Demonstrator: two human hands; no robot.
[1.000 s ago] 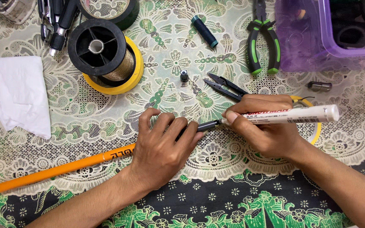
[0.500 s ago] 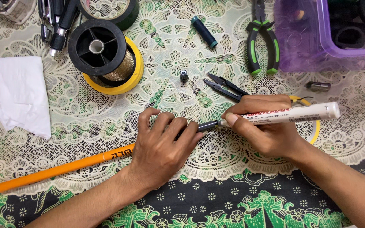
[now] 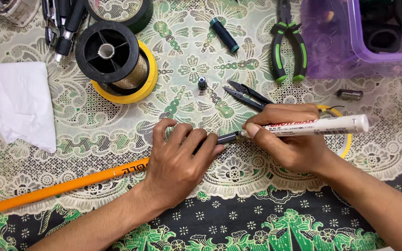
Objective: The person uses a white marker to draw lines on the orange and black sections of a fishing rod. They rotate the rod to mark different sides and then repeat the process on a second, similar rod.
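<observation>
Fingers (image 3: pixel 182 139) of the left hand (image 3: pixel 177 162) are curled down and closed over a long orange rod (image 3: pixel 61 188), pinning it to the patterned tablecloth (image 3: pixel 187 69); we note the rod's dark grey end section (image 3: pixel 226 137) emerging just past the fingertips. The right hand (image 3: pixel 289 139) is closed in a writing grip around a white paint marker (image 3: pixel 317 126), thumb and forefinger pinched near its tip, which touches the dark end section. The rod runs from lower left toward the centre, between the two hands. Head view, surroundings: a black spool of gold thread (image 3: pixel 112 58) sits on a yellow ring (image 3: pixel 147 83) at upper left, with crumpled white tissue (image 3: pixel 19 104) well apart at the left edge. Small black snips (image 3: pixel 247 95) lie just above the right hand; green-handled pliers (image 3: pixel 288 44) lie beside a purple plastic box (image 3: pixel 350 42). A dark teal cylinder (image 3: pixel 224 35) and a small metal cap (image 3: pixel 202 83) rest near the centre. A yellow loop (image 3: pixel 345 144) is partly hidden behind the right hand.
</observation>
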